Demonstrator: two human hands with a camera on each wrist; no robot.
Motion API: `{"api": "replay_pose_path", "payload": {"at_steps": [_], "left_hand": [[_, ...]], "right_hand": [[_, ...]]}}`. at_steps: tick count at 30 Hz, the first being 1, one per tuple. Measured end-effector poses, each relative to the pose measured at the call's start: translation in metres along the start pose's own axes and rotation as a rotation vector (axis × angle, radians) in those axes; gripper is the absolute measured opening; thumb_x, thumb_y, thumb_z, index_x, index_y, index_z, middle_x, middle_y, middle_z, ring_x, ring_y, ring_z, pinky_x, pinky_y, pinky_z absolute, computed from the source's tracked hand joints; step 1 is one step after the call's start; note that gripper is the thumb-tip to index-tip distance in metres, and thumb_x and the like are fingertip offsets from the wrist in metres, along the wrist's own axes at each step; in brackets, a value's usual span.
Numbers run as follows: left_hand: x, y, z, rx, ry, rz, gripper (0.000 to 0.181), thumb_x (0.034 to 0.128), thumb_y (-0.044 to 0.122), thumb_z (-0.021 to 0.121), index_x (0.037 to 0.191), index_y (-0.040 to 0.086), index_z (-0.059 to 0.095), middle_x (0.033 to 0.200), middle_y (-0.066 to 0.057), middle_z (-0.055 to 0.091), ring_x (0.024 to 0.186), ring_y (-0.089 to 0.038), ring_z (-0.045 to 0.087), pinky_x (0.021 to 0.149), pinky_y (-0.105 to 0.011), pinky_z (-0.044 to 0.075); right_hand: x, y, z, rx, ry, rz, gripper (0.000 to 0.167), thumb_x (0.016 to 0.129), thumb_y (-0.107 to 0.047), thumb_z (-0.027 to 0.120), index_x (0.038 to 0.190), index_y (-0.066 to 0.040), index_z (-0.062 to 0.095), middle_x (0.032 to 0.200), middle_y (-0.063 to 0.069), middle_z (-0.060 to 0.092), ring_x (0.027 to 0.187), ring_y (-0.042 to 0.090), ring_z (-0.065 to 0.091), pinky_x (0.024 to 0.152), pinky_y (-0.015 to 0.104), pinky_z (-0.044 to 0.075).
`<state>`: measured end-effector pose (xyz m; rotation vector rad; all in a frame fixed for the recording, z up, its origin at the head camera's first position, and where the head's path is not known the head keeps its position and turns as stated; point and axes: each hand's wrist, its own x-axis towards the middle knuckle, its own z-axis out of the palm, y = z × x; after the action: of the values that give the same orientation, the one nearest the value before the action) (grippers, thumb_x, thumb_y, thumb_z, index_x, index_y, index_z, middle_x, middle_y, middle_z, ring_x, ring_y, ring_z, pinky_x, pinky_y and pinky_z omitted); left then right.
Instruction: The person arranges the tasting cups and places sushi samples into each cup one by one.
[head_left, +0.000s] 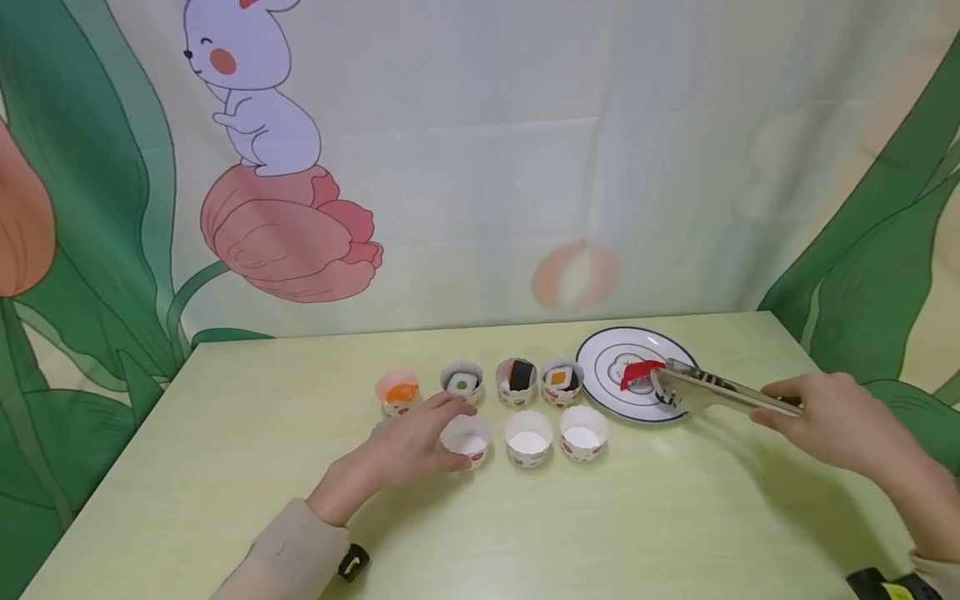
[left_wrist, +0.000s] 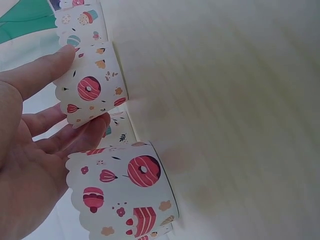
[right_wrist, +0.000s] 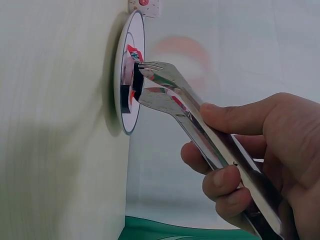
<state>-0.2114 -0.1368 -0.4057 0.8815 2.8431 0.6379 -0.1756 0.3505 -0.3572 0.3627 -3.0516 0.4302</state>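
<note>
My left hand (head_left: 405, 442) grips a white paper baking cup (left_wrist: 92, 82) printed with doughnuts, thumb on one side and fingers on the other. In the head view it is the front-row cup (head_left: 467, 442) just right of the hand. At the right, my right hand (head_left: 832, 417) holds metal tongs (head_left: 738, 395). Their tips are over a blue-rimmed white plate (head_left: 607, 398), at toy sushi pieces. One red piece (head_left: 637, 372) shows on the plate; dark pieces (right_wrist: 125, 95) are partly hidden by the tongs. Whether the tips pinch a piece, I cannot tell.
The back-row cups hold an orange-topped piece (head_left: 403, 392), a green-centred roll (head_left: 462, 382), a black-wrapped piece (head_left: 521, 374) and an orange-centred roll (head_left: 559, 379). Two more front-row cups (head_left: 528, 440) stand near the plate. A printed curtain (head_left: 465, 167) hangs behind the table (head_left: 562, 533).
</note>
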Motion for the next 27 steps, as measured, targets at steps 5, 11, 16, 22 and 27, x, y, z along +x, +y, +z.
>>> {"api": "replay_pose_path", "payload": {"at_steps": [5, 11, 16, 22, 27], "left_hand": [[0.001, 0.0, 0.001, -0.004, -0.001, -0.018, 0.062, 0.0877, 0.032, 0.084, 0.14, 0.011, 0.058, 0.145, -0.007, 0.053, 0.126, -0.028, 0.056, 0.096, -0.049, 0.051], [0.002, 0.0, 0.002, 0.001, -0.003, -0.009, 0.061, 0.0877, 0.031, 0.084, 0.139, 0.011, 0.059, 0.143, -0.007, 0.054, 0.125, -0.027, 0.057, 0.096, -0.047, 0.052], [0.002, 0.0, 0.003, 0.01, 0.001, -0.014, 0.061, 0.0874, 0.032, 0.084, 0.139, 0.012, 0.059, 0.144, -0.006, 0.054, 0.125, -0.027, 0.057, 0.093, -0.048, 0.053], [0.001, -0.002, 0.004, -0.001, 0.002, -0.003, 0.062, 0.0872, 0.03, 0.084, 0.14, 0.011, 0.058, 0.144, -0.008, 0.054, 0.126, -0.027, 0.056, 0.096, -0.048, 0.052], [0.001, -0.004, 0.004, -0.01, 0.007, 0.019, 0.06, 0.0875, 0.029, 0.084, 0.139, 0.01, 0.059, 0.144, -0.008, 0.054, 0.125, -0.027, 0.057, 0.097, -0.048, 0.051]], "right_hand": [[-0.003, -0.003, -0.005, 0.008, 0.031, 0.0, 0.05, 0.095, -0.031, 0.075, 0.117, 0.014, 0.069, 0.101, 0.029, 0.072, 0.087, 0.042, 0.071, 0.069, 0.055, 0.056], [-0.005, -0.011, -0.01, 0.018, 0.075, -0.018, 0.049, 0.096, -0.033, 0.074, 0.118, 0.011, 0.07, 0.104, 0.03, 0.072, 0.094, 0.047, 0.069, 0.073, 0.059, 0.055], [-0.003, -0.025, -0.009, 0.055, 0.098, -0.045, 0.048, 0.096, -0.033, 0.075, 0.119, 0.009, 0.071, 0.104, 0.027, 0.073, 0.075, 0.026, 0.07, 0.061, 0.043, 0.053], [0.0, -0.046, -0.006, 0.098, 0.11, -0.098, 0.044, 0.096, -0.029, 0.075, 0.121, 0.007, 0.072, 0.076, 0.004, 0.072, 0.053, 0.009, 0.043, 0.05, 0.03, 0.035], [0.006, -0.063, 0.001, 0.091, 0.134, -0.145, 0.041, 0.094, -0.029, 0.077, 0.119, 0.003, 0.074, 0.058, -0.012, 0.052, 0.05, 0.007, 0.033, 0.049, 0.028, 0.03]]}}
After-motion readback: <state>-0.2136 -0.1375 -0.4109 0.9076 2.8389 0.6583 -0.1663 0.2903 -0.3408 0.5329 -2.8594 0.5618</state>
